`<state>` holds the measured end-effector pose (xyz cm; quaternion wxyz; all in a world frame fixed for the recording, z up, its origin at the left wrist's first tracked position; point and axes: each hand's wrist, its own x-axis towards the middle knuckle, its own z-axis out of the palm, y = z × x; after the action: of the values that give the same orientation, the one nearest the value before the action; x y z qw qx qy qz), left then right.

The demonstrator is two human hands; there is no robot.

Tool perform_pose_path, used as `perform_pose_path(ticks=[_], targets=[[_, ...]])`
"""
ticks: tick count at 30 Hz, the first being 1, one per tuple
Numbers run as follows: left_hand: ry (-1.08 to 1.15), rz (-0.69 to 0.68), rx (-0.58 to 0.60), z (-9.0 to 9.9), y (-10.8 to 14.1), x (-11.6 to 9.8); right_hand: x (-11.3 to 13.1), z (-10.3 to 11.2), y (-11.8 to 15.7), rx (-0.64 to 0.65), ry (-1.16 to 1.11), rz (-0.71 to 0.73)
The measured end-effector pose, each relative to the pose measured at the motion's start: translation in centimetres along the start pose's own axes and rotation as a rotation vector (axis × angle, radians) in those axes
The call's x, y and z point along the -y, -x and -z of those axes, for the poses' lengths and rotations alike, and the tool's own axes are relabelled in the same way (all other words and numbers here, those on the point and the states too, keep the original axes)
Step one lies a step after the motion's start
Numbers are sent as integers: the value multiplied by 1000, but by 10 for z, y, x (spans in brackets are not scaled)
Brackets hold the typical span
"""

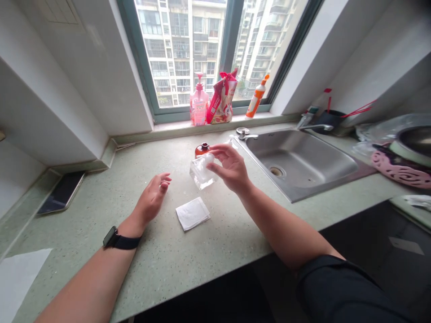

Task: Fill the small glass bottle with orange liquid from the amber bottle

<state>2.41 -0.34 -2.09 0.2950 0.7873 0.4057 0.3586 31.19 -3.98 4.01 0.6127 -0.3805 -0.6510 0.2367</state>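
My right hand is shut on a transparent square glass bottle, gripping its upper end and holding it tilted above the speckled green countertop. Just behind it stands a small amber bottle with a dark cap, partly hidden by my fingers. My left hand lies open and empty, its fingertips pointing towards the glass bottle. A folded white paper napkin lies on the counter between my hands, touching neither.
To the right is a stainless steel sink with a faucet. On the window sill stand a pink soap dispenser, a red packet and an orange bottle. A phone and white paper lie at left.
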Motion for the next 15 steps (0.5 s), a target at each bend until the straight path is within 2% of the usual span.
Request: perform_pose_path(ticks=[3,6,11,15], targets=[[-8,14,2,1,0,1,7,32,-14,-49,46,23],[-20,28,13,2,0,2,5,70,-27,-94,154,-51],[-33,33,36,0,-2,7,-12,130,-36,-130,259,-85],[-41,22,37,0,-3,7,-27,159,-35,-150,285,-170]])
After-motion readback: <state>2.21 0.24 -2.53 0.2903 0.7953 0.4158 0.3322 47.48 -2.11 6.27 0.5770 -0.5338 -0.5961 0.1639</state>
